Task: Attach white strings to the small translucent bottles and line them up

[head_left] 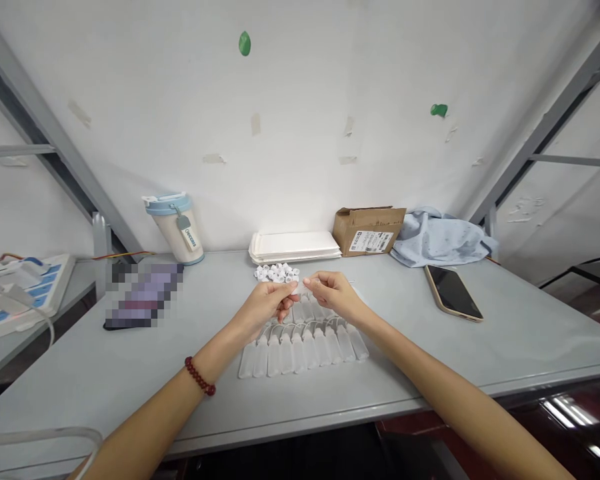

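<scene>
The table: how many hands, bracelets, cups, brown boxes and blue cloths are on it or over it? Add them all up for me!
Hands: 2 (left hand, right hand)
Bracelet: 1
Cup: 1
Brown box: 1
Blue cloth: 1
Total: 6

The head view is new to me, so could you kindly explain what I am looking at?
There is no machine here: one camera worn on a person's head looks forward and down at two bare hands. The left hand and right hand are close together above a grey table, fingertips drawn together; whatever they may hold is too small to make out. Below them lie translucent bottle-shaped pieces with thin loops, and just beyond is a pile of small white pieces. Farther back are a cup, a cardboard box and a bluish cloth, with a phone at the right.
</scene>
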Available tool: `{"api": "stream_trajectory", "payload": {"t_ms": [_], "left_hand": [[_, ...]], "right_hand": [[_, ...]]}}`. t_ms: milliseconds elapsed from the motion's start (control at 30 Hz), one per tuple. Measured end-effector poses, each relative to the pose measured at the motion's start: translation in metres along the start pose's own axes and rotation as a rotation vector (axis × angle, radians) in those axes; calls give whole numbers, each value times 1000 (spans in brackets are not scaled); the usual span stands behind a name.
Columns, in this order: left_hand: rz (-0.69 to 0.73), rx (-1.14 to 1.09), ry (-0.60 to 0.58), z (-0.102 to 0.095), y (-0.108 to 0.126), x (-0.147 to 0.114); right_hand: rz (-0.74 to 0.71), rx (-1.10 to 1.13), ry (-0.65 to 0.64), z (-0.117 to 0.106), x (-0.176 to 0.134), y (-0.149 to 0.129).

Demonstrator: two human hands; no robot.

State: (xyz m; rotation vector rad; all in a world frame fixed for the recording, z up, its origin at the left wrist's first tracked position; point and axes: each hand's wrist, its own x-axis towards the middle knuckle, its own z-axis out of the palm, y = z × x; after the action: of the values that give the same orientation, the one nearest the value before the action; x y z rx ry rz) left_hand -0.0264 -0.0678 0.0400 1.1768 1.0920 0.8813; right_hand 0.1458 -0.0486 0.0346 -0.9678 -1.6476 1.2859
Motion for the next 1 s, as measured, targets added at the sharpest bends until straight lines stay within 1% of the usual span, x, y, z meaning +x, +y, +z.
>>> {"api": "stream_trajectory", "payload": {"t_ms": [100,200,400,533,667,733,800,833,900,1000], "left_hand": [[7,-52,-22,0,-3,1],[52,-14,-5,2,-5,1],[299,276,109,9,-7,-2],[378,405,156,11,-11,-2],[459,567,172,9,-12,-2],[557,685,195,2,-9,0],[648,793,259,-10,-6,4],[647,825,313,-18,-5,7],[603,837,403,-36,-4,13],[527,842,472,-56,-5,23]], "right_hand": [[49,66,-12,0,0,-3],[76,106,-16,-1,1,-4],[93,182,-11,-6,1,-5],[89,194,9,-7,1,-5],[86,180,31,-4,1,-4],[80,197,61,-4,2,-1],[76,241,126,-7,6,2],[75,269,169,-10,8,4],[70,307,254,-19,14,8],[42,265,352,-36,23,15]]}}
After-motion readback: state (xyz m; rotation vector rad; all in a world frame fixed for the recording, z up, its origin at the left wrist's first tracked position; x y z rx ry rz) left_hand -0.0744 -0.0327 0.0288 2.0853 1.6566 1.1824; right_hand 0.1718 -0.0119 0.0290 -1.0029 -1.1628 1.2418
